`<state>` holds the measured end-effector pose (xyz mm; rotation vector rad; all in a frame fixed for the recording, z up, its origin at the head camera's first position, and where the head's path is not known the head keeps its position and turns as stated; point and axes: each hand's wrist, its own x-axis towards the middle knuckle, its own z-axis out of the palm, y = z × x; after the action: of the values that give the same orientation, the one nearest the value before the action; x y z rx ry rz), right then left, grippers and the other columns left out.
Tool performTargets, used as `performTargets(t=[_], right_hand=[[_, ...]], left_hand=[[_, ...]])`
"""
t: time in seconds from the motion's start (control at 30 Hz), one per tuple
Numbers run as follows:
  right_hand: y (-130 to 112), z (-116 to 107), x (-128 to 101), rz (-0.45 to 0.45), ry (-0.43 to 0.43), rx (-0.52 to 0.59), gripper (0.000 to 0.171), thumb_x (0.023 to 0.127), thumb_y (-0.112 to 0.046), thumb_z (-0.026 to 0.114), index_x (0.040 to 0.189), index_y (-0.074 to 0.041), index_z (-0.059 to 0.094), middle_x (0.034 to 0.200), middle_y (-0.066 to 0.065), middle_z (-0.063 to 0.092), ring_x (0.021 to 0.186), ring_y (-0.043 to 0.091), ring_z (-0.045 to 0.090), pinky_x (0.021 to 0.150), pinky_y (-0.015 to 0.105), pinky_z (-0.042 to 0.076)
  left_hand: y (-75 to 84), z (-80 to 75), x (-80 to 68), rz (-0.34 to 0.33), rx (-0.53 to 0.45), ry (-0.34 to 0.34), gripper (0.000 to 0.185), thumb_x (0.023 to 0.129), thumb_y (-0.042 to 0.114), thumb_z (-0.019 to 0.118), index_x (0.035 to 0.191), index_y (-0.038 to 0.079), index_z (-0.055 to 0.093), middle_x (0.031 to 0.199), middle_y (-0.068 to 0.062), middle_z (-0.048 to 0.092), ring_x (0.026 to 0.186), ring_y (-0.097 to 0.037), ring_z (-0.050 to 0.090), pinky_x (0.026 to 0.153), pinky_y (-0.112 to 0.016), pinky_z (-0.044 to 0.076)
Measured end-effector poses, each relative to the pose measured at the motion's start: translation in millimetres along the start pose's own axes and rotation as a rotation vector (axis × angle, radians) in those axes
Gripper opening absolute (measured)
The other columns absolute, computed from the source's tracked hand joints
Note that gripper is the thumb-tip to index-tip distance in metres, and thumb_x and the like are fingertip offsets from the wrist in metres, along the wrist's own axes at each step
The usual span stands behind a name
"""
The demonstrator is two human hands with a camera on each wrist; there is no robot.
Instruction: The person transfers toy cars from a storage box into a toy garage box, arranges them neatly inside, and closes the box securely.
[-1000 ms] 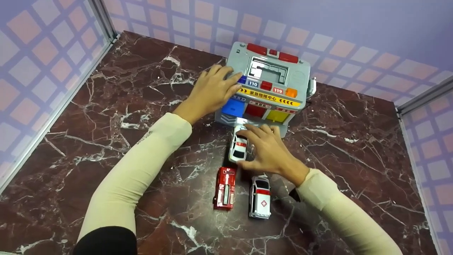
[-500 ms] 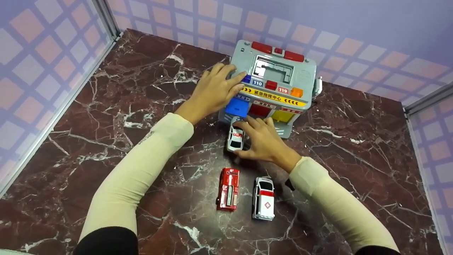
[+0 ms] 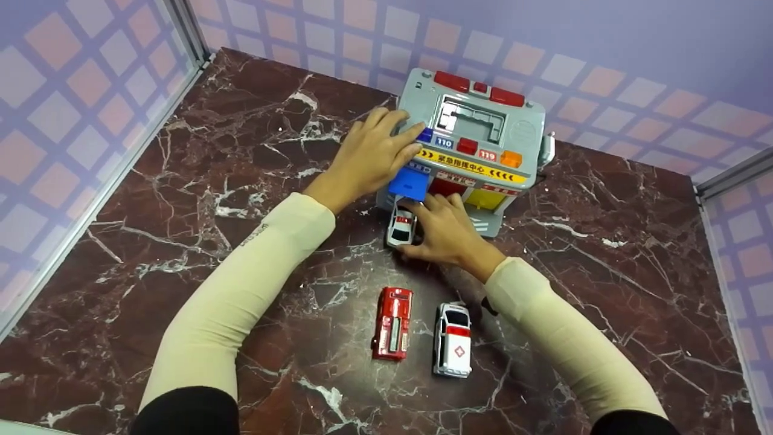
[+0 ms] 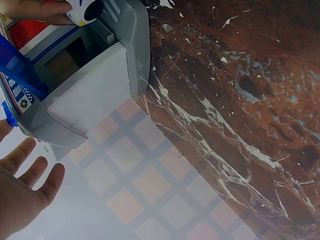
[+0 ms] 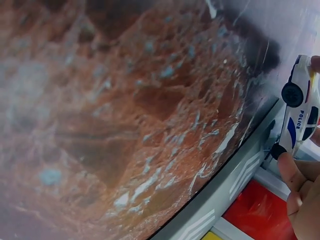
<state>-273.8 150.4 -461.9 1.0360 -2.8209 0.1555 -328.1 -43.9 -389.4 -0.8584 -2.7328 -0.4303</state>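
A grey toy rescue station (image 3: 474,142) stands at the back of the marble table, with blue, red and yellow garage doors. My left hand (image 3: 371,156) lies with straight fingers on its left top corner, beside the raised blue door (image 3: 409,182). My right hand (image 3: 439,232) pinches a white police car (image 3: 401,227) on the table, its nose at the open blue bay. In the right wrist view the police car (image 5: 300,112) sits between my fingertips at the ramp. The left wrist view shows the station's grey side (image 4: 95,90) and my spread fingers (image 4: 30,175).
A red fire truck (image 3: 392,322) and a white ambulance (image 3: 453,339) are parked side by side near me on the brown marble table (image 3: 211,199). Checked purple walls with metal rails (image 3: 96,199) enclose the table on the left, back and right.
My right hand has pushed the police car forward from mid-table to the mouth of the blue bay. The left hand stays on the station.
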Motion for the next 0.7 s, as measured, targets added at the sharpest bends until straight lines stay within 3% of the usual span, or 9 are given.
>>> performTargets(t=[0.7], right_hand=[[5,3,13,0.057,-0.033,-0.019,0.08,0.071,-0.067,0.059,0.133,-0.017,0.047,0.106,0.01,0.063,0.092,0.03,0.055,0.078,0.044,0.036]], left_hand=[[0.6,-0.8,-0.4,0.007,-0.005,0.01,0.054,0.097,0.053,0.023,0.142,0.026,0.039,0.144,-0.009,0.038,0.132,-0.029,0.031,0.101,-0.049,0.036]])
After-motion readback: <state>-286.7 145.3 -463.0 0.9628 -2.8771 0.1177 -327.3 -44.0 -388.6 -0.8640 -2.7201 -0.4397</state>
